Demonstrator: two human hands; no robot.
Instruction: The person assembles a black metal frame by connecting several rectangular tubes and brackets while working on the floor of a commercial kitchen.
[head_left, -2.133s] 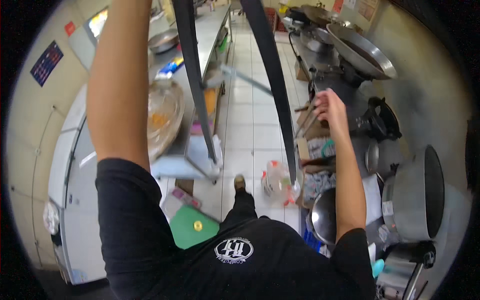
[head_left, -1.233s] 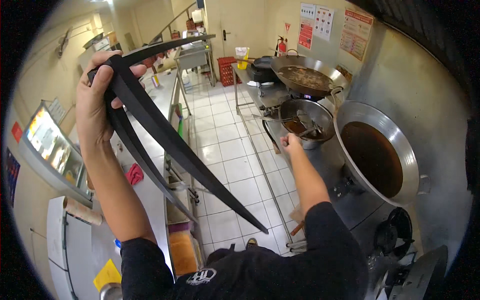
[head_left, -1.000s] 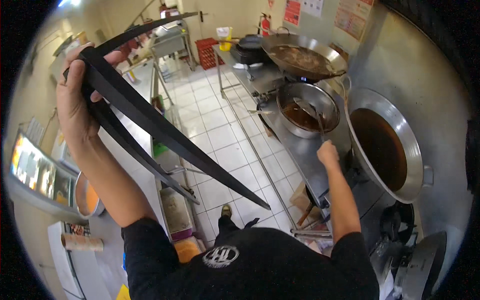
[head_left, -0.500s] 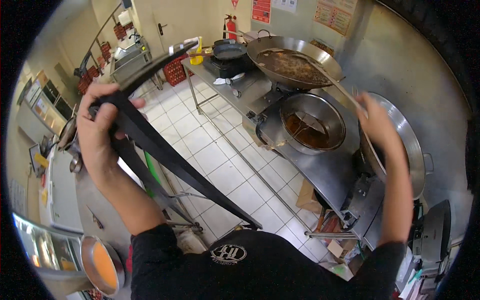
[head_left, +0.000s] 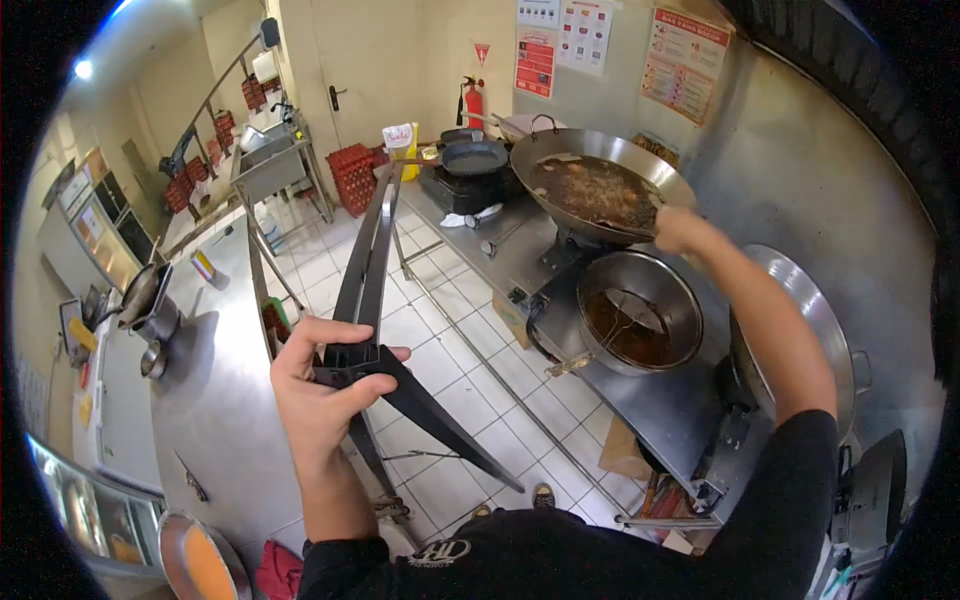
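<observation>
My left hand (head_left: 325,385) is closed round the middle of a black stand-like object (head_left: 435,420) with long tapering arms, whose exact kind I cannot make out. Some arms point up and away; another slants down over the tiled floor. At the right rim of a wide metal wok (head_left: 560,200) is my right hand (head_left: 685,232), closed in a fist. The long-handled utensil seen in it earlier is now mostly hidden by hand and forearm. Dark bubbling oil (head_left: 600,190) with floating pieces fills the wok. Nearer stands a metal bowl (head_left: 685,300) of brown oil with a wire strainer (head_left: 620,325) in it.
A large metal basin (head_left: 800,310) stands beside my right arm. Behind the wok sit a dark frying pan (head_left: 475,157) and a burner. On the left, a steel counter (head_left: 220,400) holds a knife (head_left: 190,478) and a bowl of orange liquid (head_left: 205,560). A fire extinguisher (head_left: 473,103) hangs beyond.
My left hand has moved right and lower, and the black object has swung more upright. My right hand has moved left to the wok rim. The view has tilted upward.
</observation>
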